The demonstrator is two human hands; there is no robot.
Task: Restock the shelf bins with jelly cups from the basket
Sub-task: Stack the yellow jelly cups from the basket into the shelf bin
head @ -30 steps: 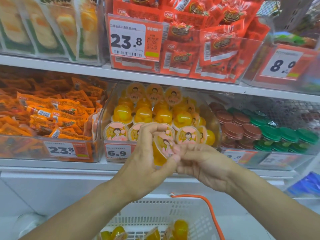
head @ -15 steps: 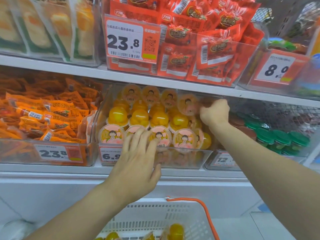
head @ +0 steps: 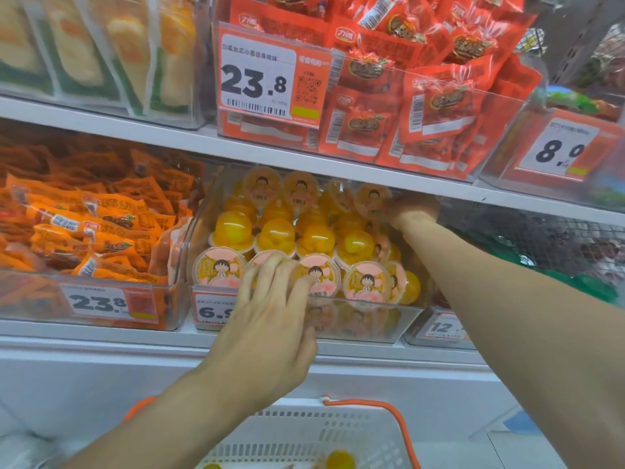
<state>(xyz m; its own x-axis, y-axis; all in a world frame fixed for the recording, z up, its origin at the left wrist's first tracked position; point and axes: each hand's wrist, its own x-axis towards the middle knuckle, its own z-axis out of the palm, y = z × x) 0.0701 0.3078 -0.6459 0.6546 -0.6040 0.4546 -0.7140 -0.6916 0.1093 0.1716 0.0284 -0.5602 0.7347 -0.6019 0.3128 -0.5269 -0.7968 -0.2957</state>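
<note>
- Dozens of jelly cups fill the clear bin in the middle of the lower shelf, yellow domes at the back, pink cartoon lids facing out along the front row.
- Left hand is right there at the front of that bin, fingers straight and spread, tips laid against the lids of the front cups, gripping nothing.
- Right hand reaches deep into the back right corner, up under the shelf above, fingers curled at a lidded cup on the top row; whether it actually grips that cup, I cannot tell.
- Below, the white basket with its orange handle sits under both arms, a couple of yellow cups showing inside.
- Price tag on the bin front reads 6.9, partly covered by the left hand.
- Orange snack packets crowd the bin to the left, red packets the bin above.
</note>
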